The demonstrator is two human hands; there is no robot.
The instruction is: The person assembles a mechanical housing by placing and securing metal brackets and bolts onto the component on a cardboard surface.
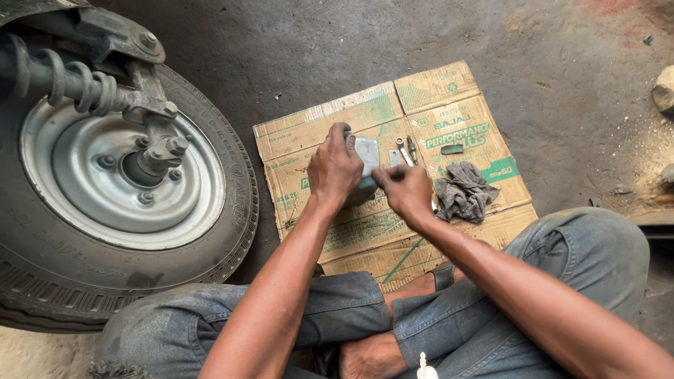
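Observation:
My left hand [335, 167] grips a grey metal part [366, 156] over a flattened cardboard sheet [330, 126] on the floor. My right hand [406, 189] is pinched at the part's lower right edge, fingers closed on something too small to make out. Small metal bits [404, 151] lie on the cardboard just beyond the part, and a grey rag [461, 191] lies to the right of my right hand.
A vehicle wheel [112, 182] with a silver rim, hub bolts and a coil spring stands at the left. A small dark piece [451, 149] rests on the cardboard. My crossed legs in jeans fill the bottom. A stone [664, 88] sits at the right edge.

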